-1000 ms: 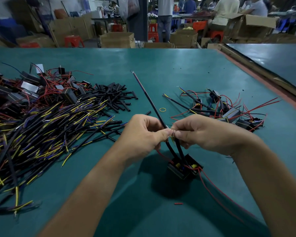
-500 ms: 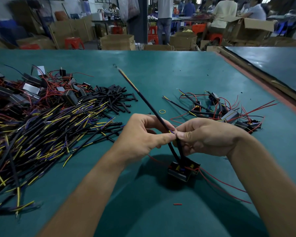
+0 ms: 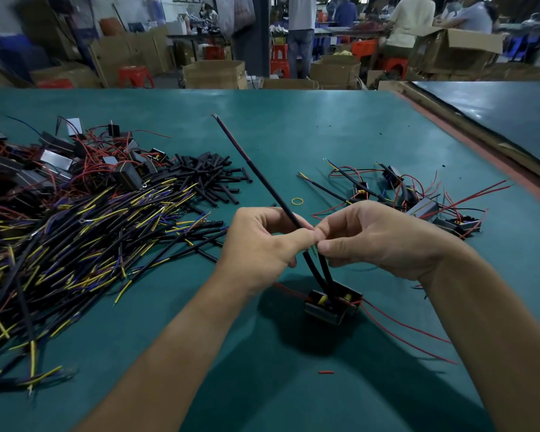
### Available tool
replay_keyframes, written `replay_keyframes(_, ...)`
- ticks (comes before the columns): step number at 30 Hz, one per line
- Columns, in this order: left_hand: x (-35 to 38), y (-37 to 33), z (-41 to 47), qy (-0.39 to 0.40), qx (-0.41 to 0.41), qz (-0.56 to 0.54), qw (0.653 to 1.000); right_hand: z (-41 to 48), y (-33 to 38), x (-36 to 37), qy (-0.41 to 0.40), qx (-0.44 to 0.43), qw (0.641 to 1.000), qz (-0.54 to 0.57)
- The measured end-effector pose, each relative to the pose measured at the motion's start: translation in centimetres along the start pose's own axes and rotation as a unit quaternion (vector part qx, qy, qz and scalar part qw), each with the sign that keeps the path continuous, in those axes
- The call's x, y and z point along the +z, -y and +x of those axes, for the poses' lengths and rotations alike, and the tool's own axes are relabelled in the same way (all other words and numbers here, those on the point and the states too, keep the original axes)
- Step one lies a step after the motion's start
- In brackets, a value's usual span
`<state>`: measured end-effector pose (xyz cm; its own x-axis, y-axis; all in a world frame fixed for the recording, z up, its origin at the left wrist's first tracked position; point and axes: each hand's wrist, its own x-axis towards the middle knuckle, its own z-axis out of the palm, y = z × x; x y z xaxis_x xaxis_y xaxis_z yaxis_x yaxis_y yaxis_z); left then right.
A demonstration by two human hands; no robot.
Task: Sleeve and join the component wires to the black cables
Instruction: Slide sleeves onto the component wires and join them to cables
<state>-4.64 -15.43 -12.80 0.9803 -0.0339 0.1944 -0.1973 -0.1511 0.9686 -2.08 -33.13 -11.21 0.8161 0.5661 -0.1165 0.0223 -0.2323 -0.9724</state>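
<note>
Left hand (image 3: 262, 241) pinches the cable (image 3: 262, 179), right hand (image 3: 378, 241) pinches the wire ends (image 3: 316, 246), both just above the component (image 3: 332, 302) on the worktop (image 3: 325, 135). Risk imo: the thin strands slip apart mid-twist, or a tug drags the component over.
</note>
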Motion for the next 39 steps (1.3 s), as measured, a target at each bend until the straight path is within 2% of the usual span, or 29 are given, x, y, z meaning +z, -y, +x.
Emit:
replay_keyframes(5,0.6,0.2,-0.1,-0.044,-0.004,0.036,0.998,0.1,0.3,0.8,-0.046,-0.015,0.997,-0.065)
replay_keyframes(10,-0.1,-0.1,0.2,0.016,-0.058,-0.008,0.998,0.2,0.5,1.0,-0.074,-0.023,0.994,-0.078)
replay_keyframes(17,-0.2,-0.2,0.2,0.027,-0.033,-0.029,0.999,0.2,1.0,1.1,-0.102,-0.019,0.994,-0.044)
replay_keyframes(21,-0.2,-0.1,0.1,0.054,0.000,-0.038,0.998,0.3,1.0,0.7,-0.069,0.060,0.994,0.065)
replay_keyframes(24,-0.3,-0.1,0.0,0.081,0.026,-0.046,0.995,0.3,1.0,0.6,-0.016,0.115,0.983,0.139)
replay_keyframes(27,-0.4,-0.1,-0.1,0.091,0.025,-0.060,0.994,0.2,0.9,0.5,0.024,0.132,0.976,0.172)
replay_keyframes(29,-0.5,0.0,0.0,0.083,0.011,-0.061,0.995,0.2,0.7,0.5,0.007,0.105,0.987,0.125)
replay_keyframes(31,-0.6,0.0,0.2,0.063,-0.017,-0.057,0.996,0.6,0.3,0.8,-0.074,0.030,0.997,-0.001)
replay_keyframes(33,-0.7,-0.1,0.3,0.041,-0.047,-0.058,0.996,0.8,0.1,1.3,-0.150,-0.056,0.983,-0.094)
replay_keyframes(35,-0.8,0.0,0.4,0.027,-0.068,-0.065,0.995,1.0,-0.1,1.4,-0.177,-0.105,0.966,-0.157)
replay_keyframes(39,-0.8,0.1,0.3,0.013,-0.079,-0.066,0.995,1.1,-0.6,1.4,-0.198,-0.121,0.935,-0.268)
